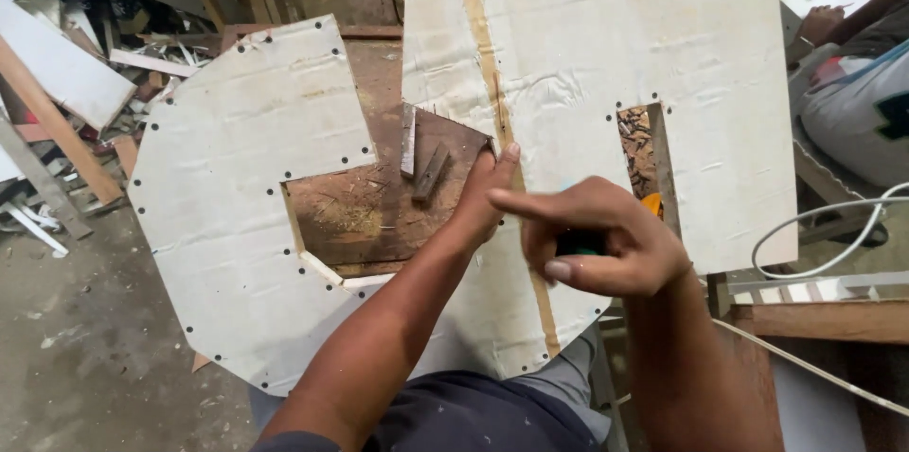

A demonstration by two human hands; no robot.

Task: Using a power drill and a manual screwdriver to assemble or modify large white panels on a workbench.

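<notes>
The left hand [485, 189] lies flat and open on the white panel [587, 64], fingers together and pointing up along the brown tape strip [485, 54], its edge just at the rim of the panel's cut-out [379, 211]; it grips nothing, it only presses the sheet down. The right hand [597, 244] hovers just right of the strip, above the panel, curled with the forefinger stretched out to the left and the other fingers folded around something dark green [579, 244]; what that thing is I cannot tell, since the fist hides most of it. Judged from this, the step is steadying and marking or tracing along the panel near the strip, and it would go best with the left palm kept firmly spread close to the working point so the thin sheet does not shift or buckle, and with the right hand brought low and moved slowly along the line instead of from the air. Inside the cut-out, left of the strip, bare brown wood shows with sawdust and two small wooden blocks [421, 160]; these could snag a sleeve. Right of the strip a narrow slot [639, 144] opens in the panel. Farther right a white cable [833, 234] loops, and another person [852, 83] sits at the panel's far right edge.
</notes>
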